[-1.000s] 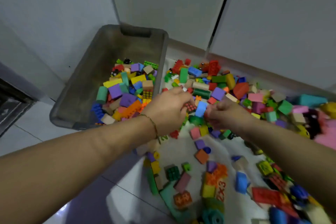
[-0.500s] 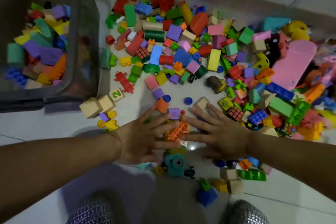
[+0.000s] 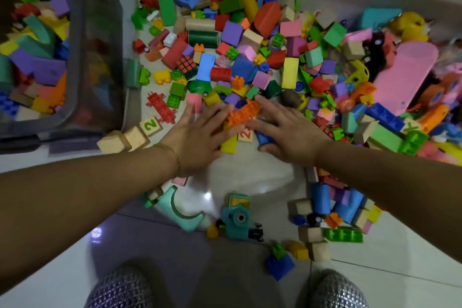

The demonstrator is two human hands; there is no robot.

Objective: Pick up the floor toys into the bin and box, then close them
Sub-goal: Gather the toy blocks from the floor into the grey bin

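Observation:
A big heap of coloured blocks (image 3: 252,40) covers the floor ahead. A grey plastic bin (image 3: 100,40) at the left holds several blocks. My left hand (image 3: 197,132) and my right hand (image 3: 287,132) lie side by side, fingers straight, pressed on loose blocks at the heap's near edge. An orange toothed brick (image 3: 241,114) sits between their fingertips. A yellow block (image 3: 228,144) and a blue block (image 3: 262,137) peek out from under my palms.
A teal toy camera (image 3: 236,217) and a mint arch block (image 3: 180,210) lie close to my knees. More blocks (image 3: 330,210) sit at the lower right. A pink board (image 3: 402,77) rests at the right. Wooden cubes (image 3: 125,137) lie by the bin's corner.
One second ago both hands pinched blocks near the bin. They came down flat on the floor close to me, then slid forward, pushing the orange brick and nearby blocks into the heap.

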